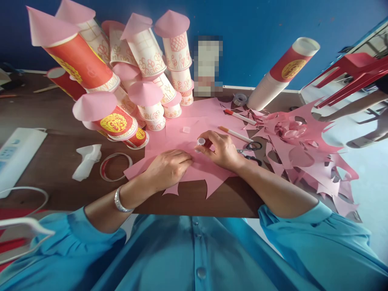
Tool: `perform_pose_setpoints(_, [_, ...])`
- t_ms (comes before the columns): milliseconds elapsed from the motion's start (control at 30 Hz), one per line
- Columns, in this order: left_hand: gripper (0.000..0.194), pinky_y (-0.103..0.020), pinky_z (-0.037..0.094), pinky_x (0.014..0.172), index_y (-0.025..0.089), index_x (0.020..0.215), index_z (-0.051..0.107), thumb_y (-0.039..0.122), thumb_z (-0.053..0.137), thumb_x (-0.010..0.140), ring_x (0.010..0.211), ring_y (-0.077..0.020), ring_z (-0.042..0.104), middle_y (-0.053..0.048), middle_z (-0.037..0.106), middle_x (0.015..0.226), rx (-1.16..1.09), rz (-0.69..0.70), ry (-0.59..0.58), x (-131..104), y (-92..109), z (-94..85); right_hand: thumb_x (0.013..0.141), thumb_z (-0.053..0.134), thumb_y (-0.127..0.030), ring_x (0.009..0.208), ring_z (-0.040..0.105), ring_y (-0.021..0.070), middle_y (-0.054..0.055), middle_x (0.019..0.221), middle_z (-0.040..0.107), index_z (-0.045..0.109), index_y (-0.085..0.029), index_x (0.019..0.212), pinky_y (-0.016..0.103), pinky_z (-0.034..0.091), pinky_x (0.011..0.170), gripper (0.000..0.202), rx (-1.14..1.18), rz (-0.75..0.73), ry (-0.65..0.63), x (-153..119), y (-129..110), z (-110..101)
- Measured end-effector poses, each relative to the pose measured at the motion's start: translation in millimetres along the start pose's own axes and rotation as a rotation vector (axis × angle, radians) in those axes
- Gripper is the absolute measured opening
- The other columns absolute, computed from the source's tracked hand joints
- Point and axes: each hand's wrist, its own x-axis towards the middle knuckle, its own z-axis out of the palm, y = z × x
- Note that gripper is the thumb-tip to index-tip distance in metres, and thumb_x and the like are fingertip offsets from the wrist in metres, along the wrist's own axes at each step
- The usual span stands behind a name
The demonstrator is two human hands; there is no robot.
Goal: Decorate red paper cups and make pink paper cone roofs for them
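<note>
My right hand [222, 149] is closed around a short white tube [200, 142] that looks like a glue stick, its round end facing up. Fingers bent and together, my left hand [169, 167] presses on the pink paper [194, 113]; its fingertips are partly hidden. Beyond my hands a small translucent cap-like piece [186, 129] lies on the paper. Two markers, one red-tipped [239, 116] and one orange-tipped [235, 133], are near my right hand. Scissors [254, 159] with dark handles lie partly under my right wrist.
Paper-cup towers [142, 52] with pink cone roofs crowd the back left. Pink paper scraps [303, 153] cover the right side, before a tall cup stack [279, 74]. Grey tape [240, 99], a ring [115, 166], crumpled white material [87, 161] and a power strip [21, 155] lie around.
</note>
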Motion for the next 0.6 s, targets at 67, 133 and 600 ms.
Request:
perform_pose_setpoints(67, [0.030, -0.033, 0.062, 0.079, 0.012, 0.105, 0.075, 0.000, 0.050, 0.093, 0.089, -0.0212, 0.075, -0.008, 0.080, 0.101, 0.006, -0.004, -0.001, 0.0, 0.3, -0.1, 0.104, 0.056, -0.052, 0.064, 0.063, 0.0140, 0.002, 0.079, 0.070, 0.062, -0.020, 0.095, 0.027, 0.044, 0.063, 0.034, 0.004, 0.002, -0.013, 0.6, 0.1, -0.2])
perform_pose_setpoints(133, [0.030, -0.033, 0.062, 0.080, 0.012, 0.106, 0.074, 0.000, 0.050, 0.093, 0.090, -0.0211, 0.076, -0.008, 0.080, 0.102, 0.006, -0.003, -0.005, -0.3, 0.3, 0.2, 0.104, 0.056, -0.050, 0.064, 0.063, 0.0136, 0.002, 0.079, 0.070, 0.062, -0.020, 0.095, 0.026, 0.044, 0.063, 0.032, 0.011, -0.009, -0.021, 1.6, -0.6, -0.7])
perform_pose_setpoints(600, [0.028, -0.034, 0.064, 0.077, 0.011, 0.105, 0.075, 0.001, 0.051, 0.093, 0.088, -0.0223, 0.076, -0.008, 0.080, 0.099, 0.006, -0.010, -0.009, 0.3, 0.6, -1.1, 0.104, 0.059, -0.039, 0.066, 0.062, 0.0139, -0.001, 0.075, 0.069, 0.060, -0.022, 0.092, 0.027, 0.043, 0.069, 0.021, -0.169, -0.044, -0.057, 6.0, -5.0, -7.1])
